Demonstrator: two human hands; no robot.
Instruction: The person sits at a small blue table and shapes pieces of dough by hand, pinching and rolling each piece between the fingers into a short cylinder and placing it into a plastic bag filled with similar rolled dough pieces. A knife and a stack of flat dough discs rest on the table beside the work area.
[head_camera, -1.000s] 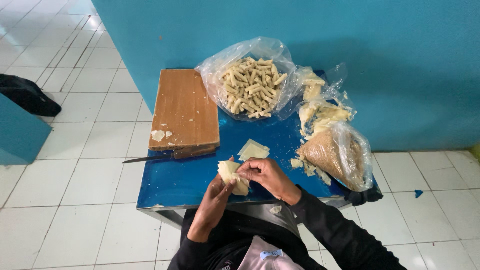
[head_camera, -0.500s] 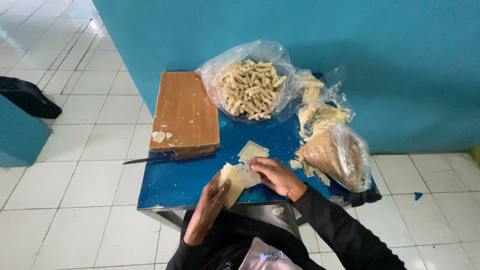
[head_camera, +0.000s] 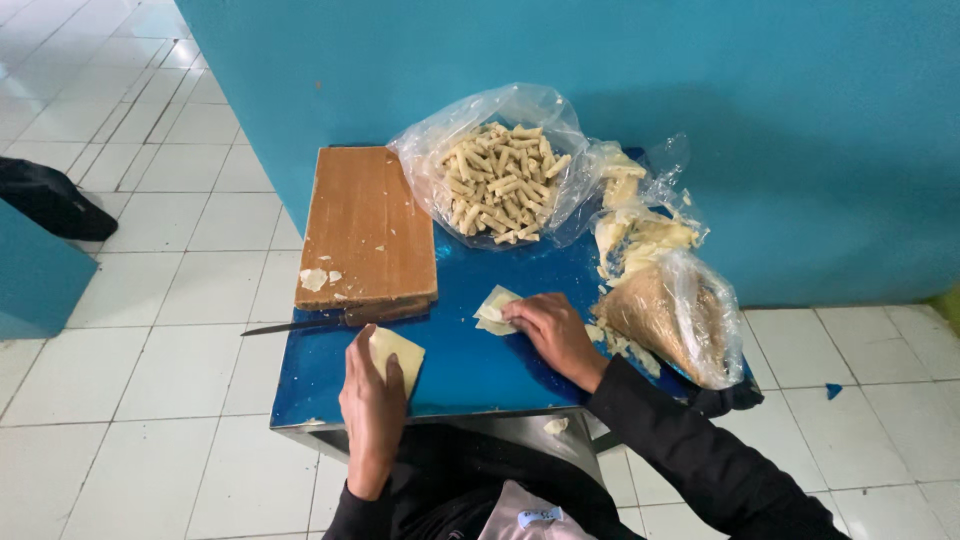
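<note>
The left hand gripped a pale wrapper between thumb and fingers, while the right hand lay with fingers curled on the wrapper stack, a knife and board just beyond the left fingers.

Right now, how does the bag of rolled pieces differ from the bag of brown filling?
The bag of rolled pieces lies open at the back of the blue table, showing many pale rolled sticks. The bag of brown filling sits at the table's right edge, leaning, holding one brown mass. Both are clear plastic, and neither hand touches them.
</note>
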